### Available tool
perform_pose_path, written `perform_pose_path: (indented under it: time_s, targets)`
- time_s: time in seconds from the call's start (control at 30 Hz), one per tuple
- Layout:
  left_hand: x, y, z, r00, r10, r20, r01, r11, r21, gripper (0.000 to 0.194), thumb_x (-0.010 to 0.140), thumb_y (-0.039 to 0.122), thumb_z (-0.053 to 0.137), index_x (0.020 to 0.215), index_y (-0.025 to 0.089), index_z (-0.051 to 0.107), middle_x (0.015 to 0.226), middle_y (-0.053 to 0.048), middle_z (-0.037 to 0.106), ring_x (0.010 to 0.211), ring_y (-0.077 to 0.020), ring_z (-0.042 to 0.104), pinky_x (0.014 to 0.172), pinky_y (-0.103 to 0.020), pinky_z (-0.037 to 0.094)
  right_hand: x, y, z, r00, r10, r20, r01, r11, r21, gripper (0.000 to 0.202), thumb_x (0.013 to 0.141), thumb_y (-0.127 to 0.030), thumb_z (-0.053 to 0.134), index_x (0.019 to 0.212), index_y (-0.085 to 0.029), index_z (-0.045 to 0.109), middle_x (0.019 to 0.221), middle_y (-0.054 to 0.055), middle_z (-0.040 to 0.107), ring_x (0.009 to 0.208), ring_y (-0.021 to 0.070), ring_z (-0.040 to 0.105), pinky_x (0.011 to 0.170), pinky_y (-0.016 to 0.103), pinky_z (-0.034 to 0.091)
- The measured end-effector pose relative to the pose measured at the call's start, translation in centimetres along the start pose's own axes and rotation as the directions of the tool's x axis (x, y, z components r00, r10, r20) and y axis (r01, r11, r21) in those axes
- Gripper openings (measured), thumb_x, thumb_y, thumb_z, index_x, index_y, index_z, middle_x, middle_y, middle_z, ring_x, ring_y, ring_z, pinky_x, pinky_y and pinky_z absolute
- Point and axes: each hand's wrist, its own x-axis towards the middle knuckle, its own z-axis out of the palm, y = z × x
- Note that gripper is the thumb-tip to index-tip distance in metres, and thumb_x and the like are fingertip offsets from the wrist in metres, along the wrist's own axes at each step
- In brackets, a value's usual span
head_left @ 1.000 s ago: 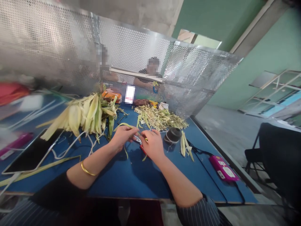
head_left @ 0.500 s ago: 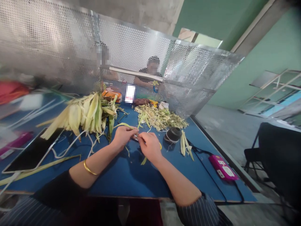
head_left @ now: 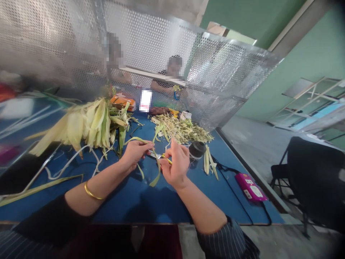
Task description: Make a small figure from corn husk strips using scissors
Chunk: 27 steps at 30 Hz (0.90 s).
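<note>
My left hand (head_left: 137, 153) pinches a narrow green husk strip (head_left: 156, 175), which loops to the left and hangs down between my hands. My right hand (head_left: 176, 162) has its fingers curled round the yellow handles of a pair of scissors (head_left: 164, 157); the blades point left, close to the left fingertips. A black spool of thread (head_left: 197, 149) stands just right of the right hand. Beyond the hands lies a heap of shredded husk (head_left: 180, 127). To the left is a large bundle of pale corn husks (head_left: 88, 124).
A dark tablet (head_left: 24, 172) and a white cable lie at the left. At the right are a few husk pieces (head_left: 208, 162), a magenta pack (head_left: 251, 187) and black cords. Two people sit behind the perforated metal screen (head_left: 151, 36). A black chair (head_left: 312, 176) stands beside the table.
My right hand has moved away from the left fingertips and turned, showing the scissors more clearly. The husk strip now hangs between the hands. The whole view has shifted a little.
</note>
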Motion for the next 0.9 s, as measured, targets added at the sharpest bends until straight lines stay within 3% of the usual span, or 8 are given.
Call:
perform_pose_path:
  time_s: [0.13,0.27,0.43,0.53,0.7,0.9]
  targets:
    - [0.0,0.0,-0.1,1.0,-0.007,0.007,0.007,1.0,-0.007,0.038,0.059,0.035,0.077,0.083,0.007,0.069,0.066,-0.004,0.064,0.048,-0.0066,0.051,0.039,-0.016,0.03,0.0,0.2,0.3,0.988,0.078,0.133,-0.078,0.997,-0.009,0.06,0.092,-0.032,0.044,0.145,-0.016,0.022,0.067,-0.001,0.056,0.066,0.0144,0.052,0.082,0.033,0.037]
    - [-0.1,0.0,-0.1,1.0,-0.02,0.015,0.02,1.0,-0.017,0.038,0.059,0.036,0.076,0.082,0.007,0.069,0.064,-0.003,0.063,0.05,-0.0075,0.052,0.039,-0.016,0.03,0.1,-0.1,0.4,0.975,-0.014,0.22,0.018,1.0,-0.016,0.056,0.092,-0.033,0.044,0.143,-0.015,0.029,0.071,0.001,0.061,0.068,0.0147,0.054,0.085,0.035,0.036]
    - [-0.1,0.0,0.0,1.0,-0.01,0.005,0.01,1.0,-0.012,0.04,0.057,0.037,0.078,0.082,0.008,0.07,0.065,-0.004,0.063,0.05,-0.0077,0.051,0.038,-0.016,0.03,-0.2,-0.3,0.3,0.99,-0.033,0.134,0.03,0.999,0.025,0.06,0.091,-0.029,0.046,0.145,-0.014,0.023,0.065,-0.001,0.06,0.064,0.0141,0.054,0.084,0.033,0.038]
    - [-0.1,-0.1,0.0,1.0,-0.014,0.004,0.014,1.0,-0.017,0.039,0.057,0.037,0.078,0.082,0.008,0.069,0.066,-0.004,0.063,0.049,-0.0068,0.05,0.038,-0.016,0.03,-0.3,0.0,0.4,0.996,0.05,0.079,-0.048,0.999,-0.022,0.056,0.09,-0.029,0.047,0.141,-0.012,0.031,0.066,0.0,0.061,0.066,0.0145,0.055,0.082,0.033,0.038]
    - [0.2,-0.3,-0.1,1.0,0.001,-0.002,-0.001,0.999,-0.034,0.035,0.059,0.035,0.077,0.081,0.009,0.069,0.067,-0.005,0.064,0.049,-0.0061,0.051,0.039,-0.016,0.031,0.0,0.4,1.2,0.939,0.258,0.228,-0.231,0.963,-0.136,0.031,0.09,-0.039,0.047,0.108,-0.018,0.062,0.082,0.005,0.068,0.08,0.0166,0.06,0.083,0.032,0.035]
    - [0.3,-0.4,-0.2,1.0,-0.002,-0.002,0.002,0.996,-0.09,0.035,0.058,0.036,0.077,0.078,0.01,0.069,0.068,-0.004,0.064,0.049,-0.0062,0.051,0.039,-0.016,0.03,-0.3,0.2,2.1,0.881,0.298,0.369,-0.267,0.954,-0.133,0.027,0.09,-0.038,0.048,0.073,-0.021,0.06,0.061,-0.001,0.064,0.061,0.0123,0.057,0.076,0.027,0.032]
